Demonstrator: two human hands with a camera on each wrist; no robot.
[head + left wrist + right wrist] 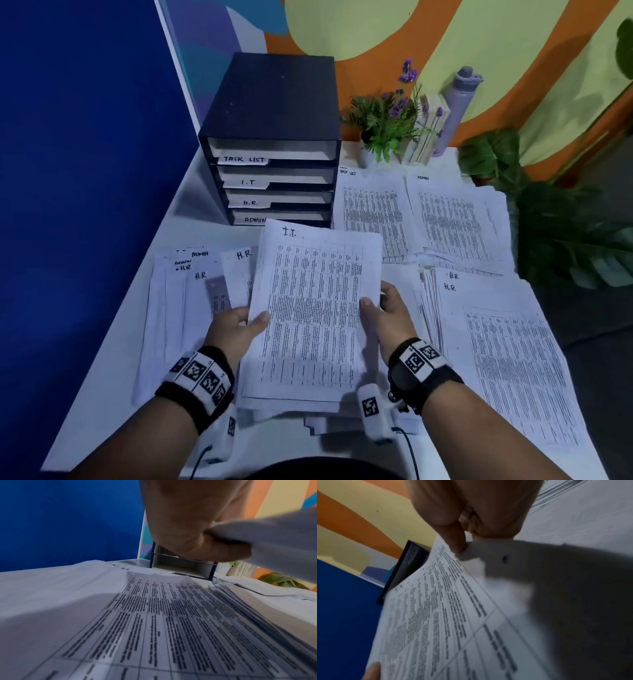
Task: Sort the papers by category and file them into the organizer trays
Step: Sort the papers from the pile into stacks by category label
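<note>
A blue partition wall (85, 171) is seen at left, then a white tabletop (102, 394) strewn with printed sheets (178, 308) marked H.R. and ADMIN. A dark four-tray paper organizer (274, 137) is set at the back, labelled TASK LIST, I.T, H.R., ADMIN. A white printed stack headed I.T. (315, 308) is held tilted above the table, pinched at its left edge by the left hand (236, 329) and at its right edge by the right hand (387, 315). Further printed piles (507, 359), a potted purple-flowered plant (387, 123) and a grey bottle (459, 102) are noted at right.
</note>
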